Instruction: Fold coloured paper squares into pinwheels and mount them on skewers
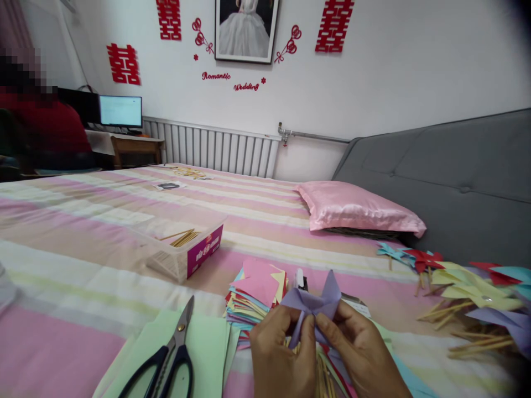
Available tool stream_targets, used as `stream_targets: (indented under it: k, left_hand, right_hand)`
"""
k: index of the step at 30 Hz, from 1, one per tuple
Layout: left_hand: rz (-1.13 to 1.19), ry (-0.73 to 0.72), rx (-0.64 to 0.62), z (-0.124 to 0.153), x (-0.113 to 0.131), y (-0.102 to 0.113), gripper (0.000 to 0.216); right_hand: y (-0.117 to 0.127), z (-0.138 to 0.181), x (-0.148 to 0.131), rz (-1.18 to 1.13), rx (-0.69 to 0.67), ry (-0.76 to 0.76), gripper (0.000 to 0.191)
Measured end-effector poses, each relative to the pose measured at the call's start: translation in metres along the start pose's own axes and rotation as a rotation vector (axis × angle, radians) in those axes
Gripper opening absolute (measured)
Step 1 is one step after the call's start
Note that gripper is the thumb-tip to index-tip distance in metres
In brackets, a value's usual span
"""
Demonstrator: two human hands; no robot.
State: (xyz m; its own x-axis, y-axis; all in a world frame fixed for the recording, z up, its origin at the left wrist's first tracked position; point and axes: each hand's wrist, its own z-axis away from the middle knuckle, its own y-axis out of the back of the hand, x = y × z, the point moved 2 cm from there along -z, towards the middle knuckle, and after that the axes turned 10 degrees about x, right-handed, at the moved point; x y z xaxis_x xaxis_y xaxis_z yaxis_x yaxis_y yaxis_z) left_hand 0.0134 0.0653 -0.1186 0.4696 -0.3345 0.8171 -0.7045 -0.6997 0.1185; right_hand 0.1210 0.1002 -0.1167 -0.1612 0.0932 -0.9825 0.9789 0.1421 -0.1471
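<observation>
Between the fingertips of both hands is a purple paper pinwheel (pixel 331 293), its corners folded in toward the middle. My left hand (pixel 280 354) pinches it from the left, thumb at the centre. From the other side my right hand (pixel 359 348) grips it, its thumb pressed beside the left one. Just behind the left hand stands a stack of cut coloured paper (pixel 253 287). Thin wooden sticks (pixel 326 381) and paper strips show below the hands. Dark-handled scissors (pixel 179 342) lie, blades slightly apart, on light green paper sheets (pixel 209 354) to the left.
A clear plastic box (pixel 174 271) with wooden sticks stands on the striped bed (pixel 103 282). Several finished pinwheels (pixel 477 284) on sticks lie at right, near a pink pillow (pixel 357 207) and grey headboard (pixel 456 171). A person in red (pixel 45 127) sits far left by a monitor (pixel 120 110).
</observation>
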Motion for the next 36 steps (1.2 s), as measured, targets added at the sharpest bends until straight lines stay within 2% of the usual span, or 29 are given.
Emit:
stream_targets:
  k: [10, 32, 36]
  left_hand:
    - [-0.044, -0.076, 0.062, 0.0037, 0.0023, -0.0004, 0.02]
    - [-0.034, -0.058, 0.121, 0.0076, 0.0028, -0.0027, 0.02]
    - [-0.031, -0.055, 0.096, 0.0073, 0.0033, -0.0021, 0.021]
  right_hand:
    - [-0.0014, 0.0012, -0.0028, -0.035, -0.068, -0.057, 0.025]
    - [0.0013, -0.0001, -0.0014, -0.041, -0.118, -0.057, 0.02]
    - [0.0013, 0.0006, -0.0022, -0.059, -0.114, -0.076, 0.021]
